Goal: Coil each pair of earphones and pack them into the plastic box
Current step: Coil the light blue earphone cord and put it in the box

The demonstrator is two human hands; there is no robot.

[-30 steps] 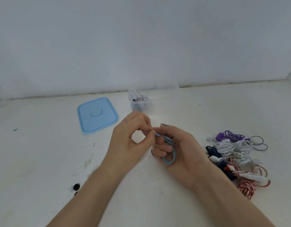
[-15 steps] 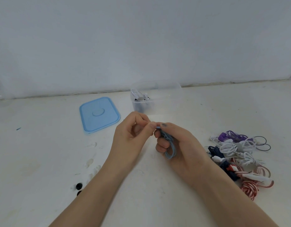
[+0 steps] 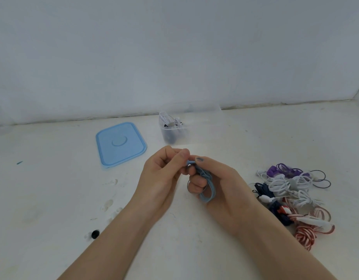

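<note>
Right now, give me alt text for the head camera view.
Two hands coil a light blue earphone cable above a white table; behind sit a clear plastic box and its blue lid, with tangled earphones at right.

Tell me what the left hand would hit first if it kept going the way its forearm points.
Most likely the right hand, whose fingertips already touch the left hand at the blue earphone cable both hold. Beyond that lies the clear plastic box, though depth is uncertain.

Head view, forward-down, near hands (image 3: 194, 178)
</note>
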